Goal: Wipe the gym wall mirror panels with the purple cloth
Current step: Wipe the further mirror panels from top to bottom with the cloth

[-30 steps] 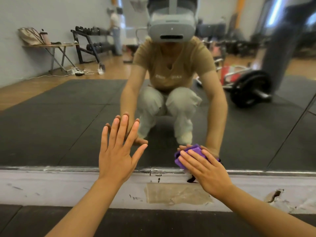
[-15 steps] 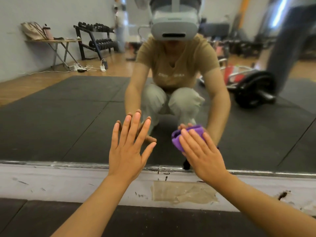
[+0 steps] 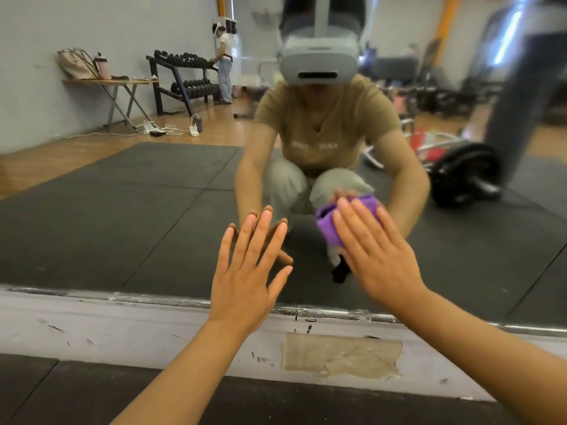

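**Still low on the panel: smears and a slipping cloth being the main risks**

Currently pressing the purple cloth (image 3: 329, 227) flat against the mirror panel (image 3: 122, 216) with the right hand (image 3: 376, 256), fingers straight and spread, palm bearing on the bunched fabric rather than curling round it. Bracing the left hand (image 3: 248, 268) bare on the glass just beside it, fingers likewise straight and apart, holding nothing. Crouching close, going by the reflection, and working just above the metal bottom edge (image 3: 153, 297) of the mirror.

Risking, first, fresh fingerprints: leaning a bare palm on glass being cleaned, probably leaving a smear right next to the wiped patch and needing a second pass there. Risking, second, losing the cloth: pinning it by pressure alone, with only part of it under the hand and a fold bulging out to the left, so likely letting it bunch, roll or drop toward the scuffed white ledge (image 3: 92, 329) on a fast stroke. Risking, third, patchy coverage: wiping with a wad instead of a flat spread, possibly leaving streaks between strokes. Also reaching from a crouch with weight going forward onto both arms, so perhaps sliding if the glass is damp; dampness not being discernible.
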The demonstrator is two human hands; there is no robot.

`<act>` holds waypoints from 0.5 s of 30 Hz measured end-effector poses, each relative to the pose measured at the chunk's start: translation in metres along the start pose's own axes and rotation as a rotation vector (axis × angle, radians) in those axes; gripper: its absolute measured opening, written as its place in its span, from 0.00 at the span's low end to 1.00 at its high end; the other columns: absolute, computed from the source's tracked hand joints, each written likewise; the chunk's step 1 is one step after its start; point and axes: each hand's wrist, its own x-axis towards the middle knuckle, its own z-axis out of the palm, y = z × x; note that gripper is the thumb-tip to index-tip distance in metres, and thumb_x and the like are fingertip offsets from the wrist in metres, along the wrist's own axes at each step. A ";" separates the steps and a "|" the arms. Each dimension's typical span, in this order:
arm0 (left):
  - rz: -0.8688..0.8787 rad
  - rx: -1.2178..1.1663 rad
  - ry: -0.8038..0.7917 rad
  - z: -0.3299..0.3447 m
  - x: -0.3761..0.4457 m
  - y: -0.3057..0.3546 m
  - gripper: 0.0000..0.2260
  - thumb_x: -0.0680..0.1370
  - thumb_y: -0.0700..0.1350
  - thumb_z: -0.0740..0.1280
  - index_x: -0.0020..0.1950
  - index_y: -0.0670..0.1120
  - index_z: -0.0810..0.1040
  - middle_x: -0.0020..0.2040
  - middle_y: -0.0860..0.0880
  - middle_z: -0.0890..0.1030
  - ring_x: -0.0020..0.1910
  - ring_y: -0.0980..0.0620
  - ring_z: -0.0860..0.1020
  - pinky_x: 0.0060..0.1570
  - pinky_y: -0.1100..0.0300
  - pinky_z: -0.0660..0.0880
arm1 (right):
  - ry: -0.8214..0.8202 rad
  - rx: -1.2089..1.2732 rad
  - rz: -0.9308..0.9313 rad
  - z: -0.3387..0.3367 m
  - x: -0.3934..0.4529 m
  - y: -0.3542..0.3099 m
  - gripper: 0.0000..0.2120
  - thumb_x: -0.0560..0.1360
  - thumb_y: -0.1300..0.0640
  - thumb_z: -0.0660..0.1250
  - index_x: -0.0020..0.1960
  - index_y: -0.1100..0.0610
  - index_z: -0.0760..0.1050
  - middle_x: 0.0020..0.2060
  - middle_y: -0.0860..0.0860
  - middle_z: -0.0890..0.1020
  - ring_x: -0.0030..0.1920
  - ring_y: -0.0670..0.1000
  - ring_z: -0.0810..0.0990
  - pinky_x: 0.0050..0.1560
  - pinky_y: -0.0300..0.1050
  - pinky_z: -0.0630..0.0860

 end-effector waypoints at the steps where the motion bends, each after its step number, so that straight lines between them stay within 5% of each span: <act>1: 0.009 0.004 0.004 -0.001 0.000 -0.002 0.31 0.83 0.58 0.58 0.82 0.46 0.55 0.83 0.45 0.50 0.81 0.44 0.53 0.79 0.45 0.52 | 0.045 -0.001 0.065 -0.004 0.021 0.007 0.26 0.86 0.57 0.56 0.81 0.64 0.54 0.80 0.59 0.57 0.79 0.58 0.56 0.81 0.55 0.51; 8: -0.029 0.077 0.014 -0.008 -0.001 -0.022 0.32 0.83 0.59 0.56 0.83 0.47 0.53 0.83 0.44 0.51 0.81 0.44 0.54 0.78 0.45 0.48 | 0.171 0.028 0.314 -0.011 0.071 0.012 0.27 0.84 0.59 0.60 0.79 0.67 0.57 0.78 0.59 0.59 0.79 0.62 0.56 0.80 0.58 0.50; 11: -0.050 0.107 0.009 -0.007 -0.003 -0.027 0.32 0.83 0.60 0.55 0.83 0.48 0.52 0.83 0.45 0.50 0.81 0.44 0.54 0.78 0.45 0.45 | 0.077 0.030 0.170 0.008 0.027 -0.011 0.31 0.84 0.57 0.60 0.81 0.63 0.51 0.80 0.60 0.56 0.81 0.58 0.49 0.80 0.59 0.49; 15: -0.045 0.135 -0.003 -0.008 -0.006 -0.030 0.33 0.83 0.60 0.55 0.83 0.47 0.50 0.83 0.45 0.50 0.81 0.44 0.52 0.78 0.45 0.44 | -0.248 -0.069 -0.261 0.026 -0.064 -0.051 0.39 0.75 0.59 0.56 0.83 0.58 0.43 0.82 0.54 0.44 0.82 0.55 0.43 0.81 0.55 0.41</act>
